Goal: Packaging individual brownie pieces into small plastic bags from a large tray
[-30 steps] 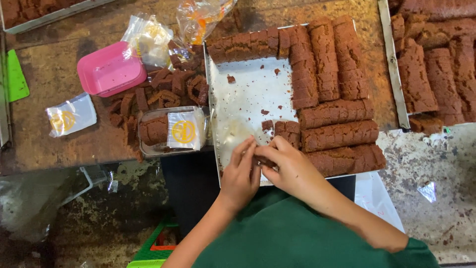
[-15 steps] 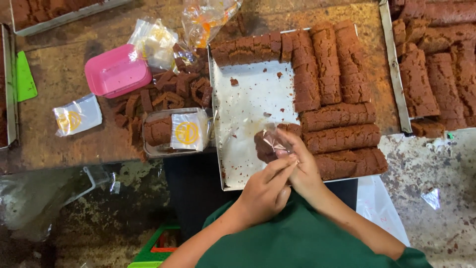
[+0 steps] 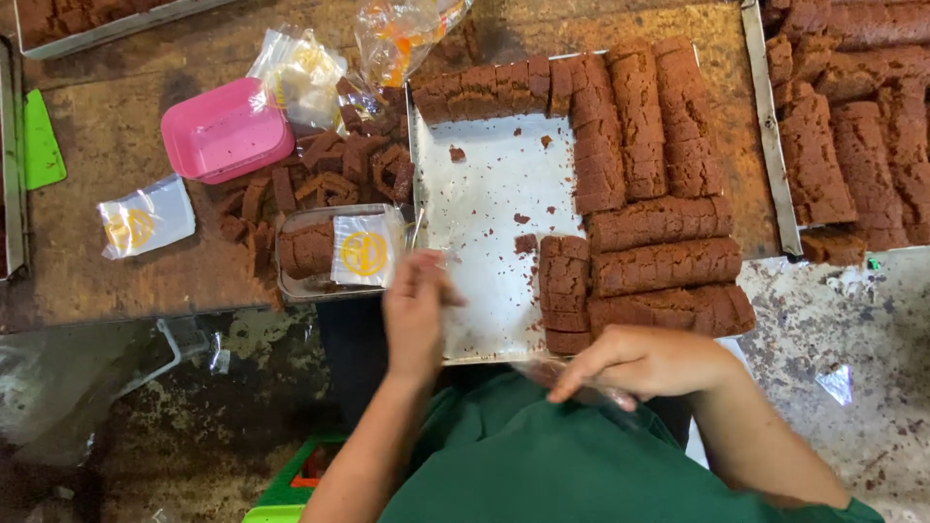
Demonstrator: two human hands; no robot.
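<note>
My left hand (image 3: 417, 308) is blurred in motion at the front left corner of the metal tray (image 3: 484, 194), right beside a small tin (image 3: 291, 281) holding a bagged brown cake piece (image 3: 339, 247). I cannot tell whether this hand holds anything. My right hand (image 3: 644, 363) rests at the tray's front edge, its fingers pinching a clear plastic bag (image 3: 581, 387) over my green shirt. Just above it stands a short stack of cake slices (image 3: 564, 291) beside long sliced brown cake loaves (image 3: 664, 266).
A pink plastic box (image 3: 225, 128), loose cake offcuts (image 3: 329, 179) and printed plastic bags (image 3: 145, 218) lie on the brown table to the left. A second tray of cake (image 3: 852, 126) stands at the right. A green scraper (image 3: 41, 140) lies at the far left.
My hands were together over the slices at the tray's front. They have parted: the left swung left toward the small tin, the right dropped to the tray's front edge.
</note>
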